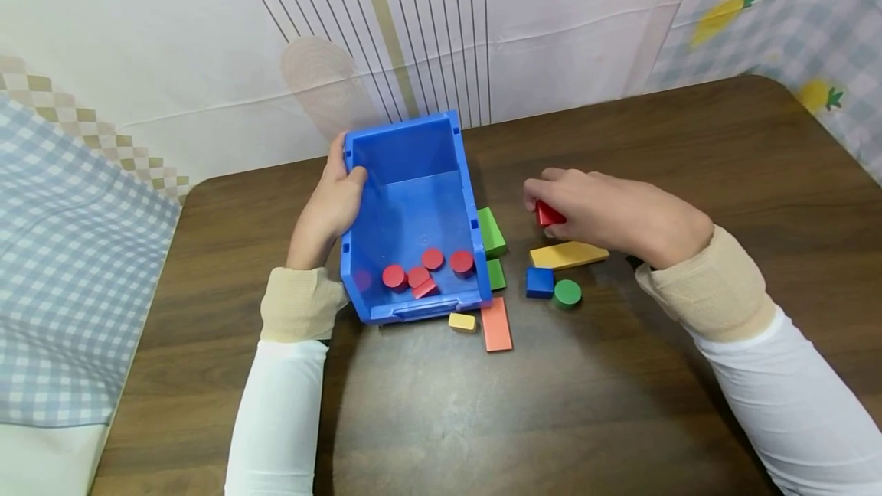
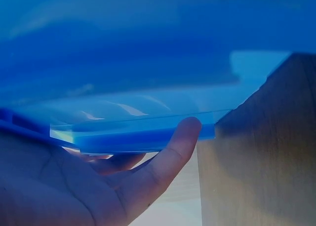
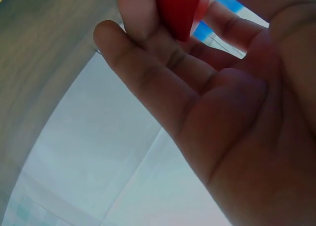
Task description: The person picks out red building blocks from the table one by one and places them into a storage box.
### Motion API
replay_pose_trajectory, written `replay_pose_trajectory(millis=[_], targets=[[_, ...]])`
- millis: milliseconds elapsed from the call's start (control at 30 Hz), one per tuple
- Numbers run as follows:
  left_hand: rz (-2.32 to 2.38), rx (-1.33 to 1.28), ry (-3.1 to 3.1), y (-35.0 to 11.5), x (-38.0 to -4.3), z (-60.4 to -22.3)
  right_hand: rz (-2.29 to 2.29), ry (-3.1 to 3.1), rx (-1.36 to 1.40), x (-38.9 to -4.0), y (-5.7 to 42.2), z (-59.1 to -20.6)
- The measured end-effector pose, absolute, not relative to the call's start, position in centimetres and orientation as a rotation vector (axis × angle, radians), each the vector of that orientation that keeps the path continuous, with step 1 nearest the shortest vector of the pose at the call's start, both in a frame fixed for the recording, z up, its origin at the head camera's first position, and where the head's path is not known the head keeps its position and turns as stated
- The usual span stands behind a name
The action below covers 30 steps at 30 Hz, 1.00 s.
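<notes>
My left hand [image 1: 336,201] grips the left rim of a blue plastic bin [image 1: 474,213], its thumb over the edge on the inside. Seen in the left wrist view, the fingers [image 2: 173,154] lie along the bin's side. The bin appears tilted, and several red blocks [image 1: 432,259], mostly round, have gathered at its near end. To the right of the bin, my right hand [image 1: 606,209] pinches a red block [image 1: 549,214] above the table. In the right wrist view that red block [image 3: 178,11] shows a flat-sided, angular shape; part of it is hidden by fingers.
Between the bin and my right hand lie green blocks [image 1: 491,232], a yellow block [image 1: 568,254], a blue block [image 1: 540,282] and a green round block [image 1: 568,294]. An orange flat block [image 1: 497,325] and a small yellow block [image 1: 462,322] sit by the bin's near edge. Fabric hangs behind the wooden table [image 1: 427,419].
</notes>
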<state>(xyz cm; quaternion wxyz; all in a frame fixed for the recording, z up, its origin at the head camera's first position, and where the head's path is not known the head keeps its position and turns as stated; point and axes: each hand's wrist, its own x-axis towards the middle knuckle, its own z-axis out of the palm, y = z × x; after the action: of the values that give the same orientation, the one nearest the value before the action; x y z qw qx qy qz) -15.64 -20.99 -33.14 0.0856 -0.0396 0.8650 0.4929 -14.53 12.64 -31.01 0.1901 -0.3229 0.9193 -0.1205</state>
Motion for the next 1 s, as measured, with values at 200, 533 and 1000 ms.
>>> replay_pose_trajectory(millis=[200,533,1000], targets=[[1.469,-0.119,2.587,-21.0,-15.7,-33.1,-0.329,2.577,-0.917,-14.6,12.4,-30.8],[1.480,-0.099,2.589,-21.0,-15.6,-33.2,-0.322,2.595,-1.000,-14.3,12.0,-30.7],[1.481,-0.112,2.584,-21.1,-15.6,-33.3,-0.352,2.638,-1.060,-13.4,11.8,-29.8]])
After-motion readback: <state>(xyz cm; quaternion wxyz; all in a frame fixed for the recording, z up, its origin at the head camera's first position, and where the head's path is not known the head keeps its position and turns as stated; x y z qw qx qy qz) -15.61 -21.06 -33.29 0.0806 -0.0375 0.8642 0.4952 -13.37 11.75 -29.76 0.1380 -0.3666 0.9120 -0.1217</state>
